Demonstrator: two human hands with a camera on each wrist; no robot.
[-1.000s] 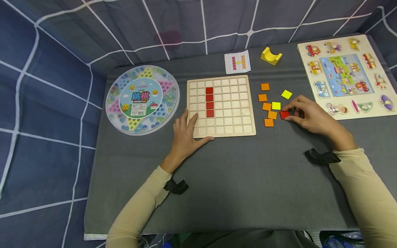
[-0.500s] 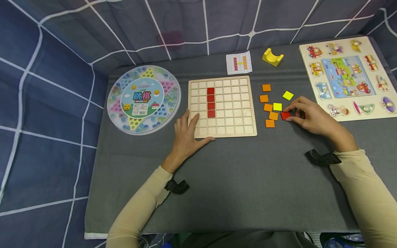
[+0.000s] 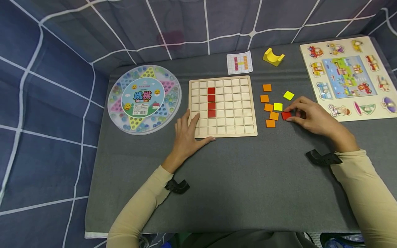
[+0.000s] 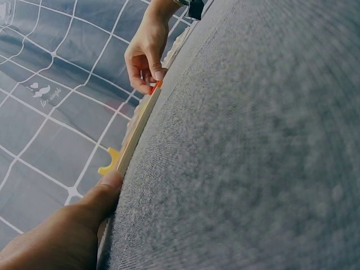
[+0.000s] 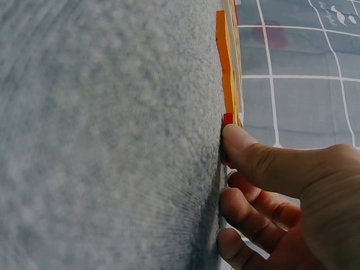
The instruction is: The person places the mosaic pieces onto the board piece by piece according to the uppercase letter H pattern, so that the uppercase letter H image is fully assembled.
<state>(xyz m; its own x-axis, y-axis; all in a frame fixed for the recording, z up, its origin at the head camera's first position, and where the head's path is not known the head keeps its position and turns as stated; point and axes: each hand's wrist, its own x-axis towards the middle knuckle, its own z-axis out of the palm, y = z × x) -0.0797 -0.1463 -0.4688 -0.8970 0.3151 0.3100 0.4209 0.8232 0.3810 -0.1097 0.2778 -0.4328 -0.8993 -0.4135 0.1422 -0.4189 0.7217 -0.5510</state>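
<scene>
A square wooden grid board (image 3: 230, 115) lies on the grey cloth, with 3 red tiles (image 3: 211, 106) in a column in its cells. Over the board's lower left corner rests my left hand (image 3: 185, 137), fingers spread and fairly straight. Its thumb touches the near edge, as the left wrist view (image 4: 107, 194) also shows. Right of the board, my right hand (image 3: 311, 117) pinches a loose red tile (image 3: 286, 115) between thumb and fingers, at the cloth. Around it lie several orange tiles (image 3: 270, 123) and two yellow-green tiles (image 3: 278, 106).
Behind the board lies a paper card (image 3: 240, 62) with a coloured grid pattern, beside a yellow curved block (image 3: 273, 57). A round Chinese checkers box (image 3: 173, 113) stands at the left. At the right lies a wooden picture puzzle (image 3: 376, 109). A curtain (image 3: 186, 27) hangs behind.
Both hands keep their places, the right one still at the red tile. The whole scene has shifted slightly to the right in the view.
</scene>
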